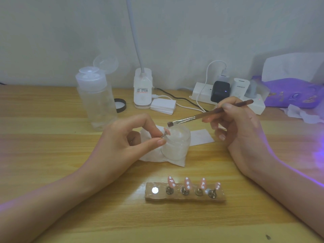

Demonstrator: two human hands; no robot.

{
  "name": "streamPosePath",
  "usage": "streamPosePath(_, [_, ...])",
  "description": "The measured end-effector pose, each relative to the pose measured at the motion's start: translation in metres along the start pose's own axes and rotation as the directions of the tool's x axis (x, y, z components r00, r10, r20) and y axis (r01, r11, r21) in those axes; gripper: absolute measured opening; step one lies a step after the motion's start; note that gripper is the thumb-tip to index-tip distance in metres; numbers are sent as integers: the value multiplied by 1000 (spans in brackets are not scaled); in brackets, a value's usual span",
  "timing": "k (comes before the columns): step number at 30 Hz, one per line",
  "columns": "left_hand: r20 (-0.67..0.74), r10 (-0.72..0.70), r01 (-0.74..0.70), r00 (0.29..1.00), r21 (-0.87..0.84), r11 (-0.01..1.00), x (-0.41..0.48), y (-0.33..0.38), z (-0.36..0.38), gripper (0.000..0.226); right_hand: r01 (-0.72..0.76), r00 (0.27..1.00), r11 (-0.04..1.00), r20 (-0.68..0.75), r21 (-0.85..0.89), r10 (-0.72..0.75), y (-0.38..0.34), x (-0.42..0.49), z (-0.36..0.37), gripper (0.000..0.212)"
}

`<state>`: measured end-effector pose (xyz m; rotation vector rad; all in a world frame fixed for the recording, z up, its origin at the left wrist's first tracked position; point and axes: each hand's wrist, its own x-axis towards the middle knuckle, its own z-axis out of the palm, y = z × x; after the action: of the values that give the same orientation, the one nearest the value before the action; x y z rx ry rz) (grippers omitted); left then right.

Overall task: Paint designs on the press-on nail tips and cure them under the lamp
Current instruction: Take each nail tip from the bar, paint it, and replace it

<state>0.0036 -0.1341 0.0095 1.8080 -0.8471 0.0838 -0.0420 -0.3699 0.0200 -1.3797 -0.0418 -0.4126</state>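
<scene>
Left grip (129,135) tight on nail-tip holder (164,135)

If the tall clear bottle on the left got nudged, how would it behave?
The bottle looks nearly empty, so probably light. Tall and narrow, it would likely tip rather than slide. Its lid is flipped open, so leftover liquid might spill.

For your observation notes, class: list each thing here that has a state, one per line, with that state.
Dispenser bottle: cap flipped open.
Glass jar: lid off.
Nail-tip holder: four seated, left slot empty.
Left hand: pinches nail-tip stand.
Right hand: holds brush.
Power strip: indicator lit.
</scene>
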Motion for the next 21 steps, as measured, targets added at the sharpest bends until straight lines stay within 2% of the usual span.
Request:
streamPosePath(4, [-2, -5, 5, 1000, 2, 1000, -1, -2, 0, 17, -19, 1000, 997, -11, -75, 18, 2, 0, 0, 14])
streamPosePath(7, [1, 3, -3, 1000, 2, 1000, -1, -2, 0, 20, -17, 999, 999, -39, -31, 16, 2, 1, -1, 18])
streamPosePath(9, [1, 7, -7, 1000, -2, 1000, -1, -2, 0, 23, -6, 1000, 1000, -13, 9, 6, 0, 1, 0, 16])
streamPosePath(12, [-1, 22, -22, 1000, -6, 1000, -1, -3, 0, 22, -11, 1000, 999, 18, -52, 12, 1, -1, 1, 13])
streamPosePath(16, [0, 54, -54, 999, 5, 999, -1, -3, 0, 19, -40, 998, 998, -48, -41, 38, 2, 0, -1, 19])
streamPosePath(18, [4, 65, -65, 998, 18, 998, -1, -3, 0, 16, -27, 999, 1000, -19, -9, 27, 1, 1, -1, 13])
streamPosePath(21, [-13, 73, -72, 997, 53, 996, -1, -3, 0, 12, -16, 1000, 998, 20, -58, 17, 1, 0, 1, 12])
